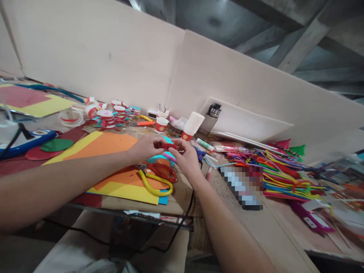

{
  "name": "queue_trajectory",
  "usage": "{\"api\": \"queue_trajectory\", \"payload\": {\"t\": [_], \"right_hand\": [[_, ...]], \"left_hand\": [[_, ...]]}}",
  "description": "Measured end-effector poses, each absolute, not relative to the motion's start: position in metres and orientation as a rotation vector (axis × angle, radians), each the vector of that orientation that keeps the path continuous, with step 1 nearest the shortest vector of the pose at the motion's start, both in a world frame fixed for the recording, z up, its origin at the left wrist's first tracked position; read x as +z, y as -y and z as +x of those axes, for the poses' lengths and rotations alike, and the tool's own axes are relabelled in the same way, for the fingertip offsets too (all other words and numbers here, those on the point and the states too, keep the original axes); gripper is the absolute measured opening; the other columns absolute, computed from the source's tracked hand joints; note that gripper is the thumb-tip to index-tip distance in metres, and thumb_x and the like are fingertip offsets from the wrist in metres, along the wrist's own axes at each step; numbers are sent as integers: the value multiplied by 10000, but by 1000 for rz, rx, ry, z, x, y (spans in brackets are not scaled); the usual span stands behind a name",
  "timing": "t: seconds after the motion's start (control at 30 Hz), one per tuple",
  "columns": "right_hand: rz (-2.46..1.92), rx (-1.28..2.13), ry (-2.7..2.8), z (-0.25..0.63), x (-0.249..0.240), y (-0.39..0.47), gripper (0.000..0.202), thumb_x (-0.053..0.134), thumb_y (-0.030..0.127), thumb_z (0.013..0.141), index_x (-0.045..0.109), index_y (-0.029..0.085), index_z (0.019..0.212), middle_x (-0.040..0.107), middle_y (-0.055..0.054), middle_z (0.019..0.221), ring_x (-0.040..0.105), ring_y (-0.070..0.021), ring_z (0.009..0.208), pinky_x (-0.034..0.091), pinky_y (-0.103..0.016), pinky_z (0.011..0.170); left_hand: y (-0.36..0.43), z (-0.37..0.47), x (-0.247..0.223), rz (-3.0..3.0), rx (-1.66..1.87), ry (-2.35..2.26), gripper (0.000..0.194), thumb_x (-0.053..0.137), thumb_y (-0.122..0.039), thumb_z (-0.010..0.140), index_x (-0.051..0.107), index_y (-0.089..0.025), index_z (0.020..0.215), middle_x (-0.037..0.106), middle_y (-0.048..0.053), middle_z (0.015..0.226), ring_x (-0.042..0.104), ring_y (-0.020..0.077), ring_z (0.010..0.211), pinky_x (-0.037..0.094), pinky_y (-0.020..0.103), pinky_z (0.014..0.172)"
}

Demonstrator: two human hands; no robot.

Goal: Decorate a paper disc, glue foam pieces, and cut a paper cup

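Note:
Between my two hands, above the paper sheets, is a small flat red piece [168,145], which looks like paper. My left hand [148,146] pinches its left side. On its other side, the fingers of my right hand [183,153] are closed on it too. Just below lie scissors with yellow handles [156,185] and another pair with red handles [165,172]. They rest on orange paper [113,146] and yellow paper [127,192], with bits of blue paper showing at the edges. A pink strip [170,157] shows under my fingers.
Behind my hands stand a paper cup [161,125] and a stack of cups [193,125]. Cut cup pieces [107,119] crowd the back left. A glue stick [205,144] and many pipe cleaners [287,178] lie right. A black cable [186,216] hangs over the front edge.

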State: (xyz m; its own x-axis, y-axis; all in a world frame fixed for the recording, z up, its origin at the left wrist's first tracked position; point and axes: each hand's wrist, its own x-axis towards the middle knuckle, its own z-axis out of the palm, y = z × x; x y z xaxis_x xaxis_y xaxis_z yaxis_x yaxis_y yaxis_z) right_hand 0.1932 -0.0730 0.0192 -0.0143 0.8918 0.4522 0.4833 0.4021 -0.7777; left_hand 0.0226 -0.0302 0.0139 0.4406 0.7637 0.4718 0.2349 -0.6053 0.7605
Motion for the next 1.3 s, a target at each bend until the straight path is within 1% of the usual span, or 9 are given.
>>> {"api": "queue_trajectory", "payload": {"t": [0.13,0.23,0.4,0.57,0.73,0.87,1.03,1.2,1.3], "right_hand": [[-1233,323,1599,192,23,79,119,617,288,781,671,183,768,651,-23,748,570,-156,698,459,-289,670],[-1171,115,1614,192,25,83,92,619,262,800,680,194,783,646,-34,784,580,-174,777,468,-310,726],[-1102,-37,1715,192,22,83,136,592,164,802,699,236,845,627,-52,888,565,-204,914,465,-364,828],[-1085,75,1752,188,22,83,145,623,186,778,678,216,909,619,-58,929,566,-195,900,476,-337,803],[-1031,444,1734,187,28,86,227,539,288,857,627,202,1047,635,-70,1065,589,-171,939,481,-298,800],[-1077,687,1617,186,29,85,257,576,383,827,615,192,994,663,-59,1005,612,-157,862,491,-282,757],[-1126,726,1559,186,27,82,251,646,360,752,620,184,930,662,-32,885,596,-136,767,486,-272,712],[-1119,722,1564,189,27,82,233,619,373,775,627,182,907,670,-38,892,601,-141,779,484,-267,702],[-1134,615,1617,189,27,84,202,597,367,802,627,186,886,671,-34,852,600,-144,743,483,-269,688]], "left_hand": [[30,25,13,1880,1090,-764,282,655,-356,765,668,-138,944,680,52,878,621,152,767,493,282,710],[30,27,11,1601,925,-561,373,649,-424,788,635,-136,1026,678,96,990,649,175,849,511,323,768],[32,31,8,1360,794,-324,359,670,-416,790,649,-128,1004,676,117,1027,648,193,949,493,357,878],[33,29,12,1397,915,-364,334,708,-354,761,634,-128,996,668,78,997,627,178,950,493,359,887],[28,25,14,1542,1019,-463,392,732,-322,725,606,-140,1049,650,61,1036,620,168,947,503,335,862],[26,26,13,1569,1012,-527,447,780,-264,648,600,-135,1036,666,73,1051,630,186,975,496,369,907],[29,26,15,1571,936,-541,476,775,-214,631,611,-139,1072,683,79,1069,646,194,973,493,384,925],[30,25,16,1559,938,-545,434,761,-221,649,625,-143,1054,691,71,1040,656,190,941,505,382,904],[29,26,14,1555,946,-524,451,773,-239,644,620,-140,1056,683,81,1044,653,197,943,508,389,897]]}}
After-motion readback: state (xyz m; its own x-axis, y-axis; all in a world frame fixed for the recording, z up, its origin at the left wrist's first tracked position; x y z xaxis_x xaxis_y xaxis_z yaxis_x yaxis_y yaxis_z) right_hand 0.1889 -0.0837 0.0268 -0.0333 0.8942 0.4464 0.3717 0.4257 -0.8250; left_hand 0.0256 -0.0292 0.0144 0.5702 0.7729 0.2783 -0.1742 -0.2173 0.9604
